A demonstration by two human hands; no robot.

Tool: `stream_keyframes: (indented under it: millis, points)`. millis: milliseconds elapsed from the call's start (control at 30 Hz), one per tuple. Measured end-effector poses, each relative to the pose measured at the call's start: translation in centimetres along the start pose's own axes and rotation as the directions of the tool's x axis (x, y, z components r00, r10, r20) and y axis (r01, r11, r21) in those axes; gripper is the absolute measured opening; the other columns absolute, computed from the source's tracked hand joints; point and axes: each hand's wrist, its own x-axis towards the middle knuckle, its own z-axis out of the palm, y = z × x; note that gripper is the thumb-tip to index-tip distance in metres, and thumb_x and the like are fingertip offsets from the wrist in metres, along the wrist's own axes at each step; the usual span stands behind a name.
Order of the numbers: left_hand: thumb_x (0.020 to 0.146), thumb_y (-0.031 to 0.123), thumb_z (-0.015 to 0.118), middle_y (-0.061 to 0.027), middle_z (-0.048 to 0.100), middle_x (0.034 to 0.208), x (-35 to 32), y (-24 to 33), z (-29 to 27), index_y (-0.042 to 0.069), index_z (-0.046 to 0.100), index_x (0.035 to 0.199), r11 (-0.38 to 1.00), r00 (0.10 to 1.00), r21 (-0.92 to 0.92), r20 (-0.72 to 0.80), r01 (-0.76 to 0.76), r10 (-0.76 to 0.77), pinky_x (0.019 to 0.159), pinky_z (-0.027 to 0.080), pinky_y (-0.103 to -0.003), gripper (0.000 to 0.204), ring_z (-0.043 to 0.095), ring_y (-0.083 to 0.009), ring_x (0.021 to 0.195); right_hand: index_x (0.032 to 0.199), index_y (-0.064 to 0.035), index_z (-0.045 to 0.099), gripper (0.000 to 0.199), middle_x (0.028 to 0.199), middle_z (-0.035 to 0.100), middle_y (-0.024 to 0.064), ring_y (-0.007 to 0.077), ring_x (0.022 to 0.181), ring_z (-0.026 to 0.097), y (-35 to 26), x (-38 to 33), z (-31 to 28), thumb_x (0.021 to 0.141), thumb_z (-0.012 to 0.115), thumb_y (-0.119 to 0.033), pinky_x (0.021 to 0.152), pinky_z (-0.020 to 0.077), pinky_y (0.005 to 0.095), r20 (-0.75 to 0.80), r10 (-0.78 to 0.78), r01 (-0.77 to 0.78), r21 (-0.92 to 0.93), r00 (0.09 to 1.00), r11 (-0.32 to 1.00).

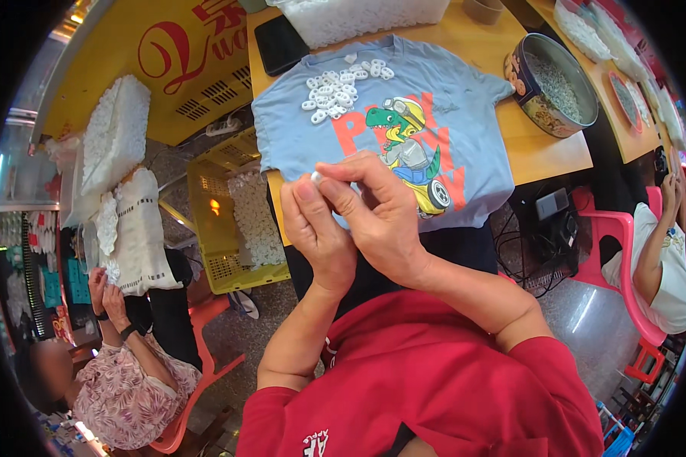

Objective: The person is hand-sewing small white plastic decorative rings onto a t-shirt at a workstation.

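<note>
My left hand [318,228] and my right hand [379,213] meet in front of my chest, fingertips pinched together. Between them is a small white plastic piece [316,177], mostly covered by the fingers. Beyond my hands a blue-grey T-shirt [290,114] with a cartoon dinosaur print lies spread over the table's near edge. On its upper part rests a loose heap of small white plastic pieces [328,95], oval with holes in them. A round tin [520,80] at the right of the shirt holds many small silvery bits, too small to name.
A white tub [366,17] of white pieces and a dark flat tray [280,44] stand at the table's back. Left of the table is a yellow crate [219,278] with bagged white pieces. Seated co-workers [133,381] are on both sides; a pink chair [625,266] is at right.
</note>
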Motion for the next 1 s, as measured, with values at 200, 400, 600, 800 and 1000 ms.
stream_keyframes:
  millis: [200, 400, 600, 800, 1000]
  points:
    - [0.103, 0.024, 0.041, 0.0051, 0.036, 0.072, 0.2, 0.5, 0.1, 0.010, 0.039, 0.077, 0.967, 0.991, -0.215, 0.045, 0.135, -0.128, 0.057, 0.030, -0.022, 0.030, 0.034, -0.0032, 0.067, 0.112, 0.0012, 0.061, 0.021, 0.089, 0.062, 0.0023, 0.0075, 0.080, 0.056, -1.3, 1.0, -1.0, 0.094, 0.059, -0.008, 0.072, 0.0463, 0.0228, 0.164, 0.305, -0.342, 0.291, 0.938, 0.894]
    - [0.103, 0.025, 0.040, 0.0007, 0.044, 0.076, 0.5, -0.3, 0.0, 0.006, 0.041, 0.080, 0.957, 0.997, -0.287, 0.079, 0.028, -0.005, 0.061, 0.034, -0.023, 0.030, 0.039, -0.0062, 0.068, 0.113, 0.0010, 0.062, 0.023, 0.094, 0.064, 0.0036, 0.0079, 0.084, 0.058, -1.8, 1.2, -1.9, 0.093, 0.061, -0.011, 0.076, 0.0474, 0.0225, 0.207, 0.336, -0.390, 0.353, 0.919, 0.850]
    - [0.099, 0.049, 0.040, -0.0112, 0.053, 0.112, 1.1, -1.2, 0.6, 0.001, 0.044, 0.113, 0.951, 0.991, -0.285, 0.029, -0.120, 0.134, 0.088, 0.041, -0.031, 0.050, 0.052, -0.0162, 0.097, 0.109, -0.0002, 0.064, 0.020, 0.101, 0.066, 0.0052, 0.0095, 0.090, 0.059, -2.8, 1.3, -2.1, 0.092, 0.063, -0.011, 0.080, 0.0475, 0.0235, 0.281, 0.403, -0.492, 0.485, 0.871, 0.723]
    - [0.097, 0.055, 0.034, -0.0211, 0.055, 0.119, 0.6, -1.0, 0.0, 0.000, 0.043, 0.123, 0.843, 0.934, -0.513, 0.357, 0.164, 0.035, 0.098, 0.041, -0.041, 0.062, 0.055, -0.0279, 0.110, 0.105, -0.0004, 0.064, 0.016, 0.103, 0.065, 0.0051, 0.0116, 0.095, 0.060, -2.7, 0.6, -2.0, 0.091, 0.062, -0.009, 0.085, 0.0486, 0.0266, 0.317, 0.431, -0.534, 0.550, 0.845, 0.643]
    - [0.098, 0.052, 0.034, -0.0221, 0.056, 0.116, 1.0, -1.5, -0.2, 0.002, 0.044, 0.118, 0.875, 0.911, -0.482, 0.378, 0.040, 0.167, 0.094, 0.045, -0.043, 0.055, 0.057, -0.0295, 0.106, 0.103, -0.0002, 0.064, 0.014, 0.102, 0.065, 0.0044, 0.0115, 0.096, 0.060, -2.6, 0.4, -2.4, 0.092, 0.062, -0.009, 0.086, 0.0487, 0.0267, 0.343, 0.421, -0.543, 0.553, 0.840, 0.632]
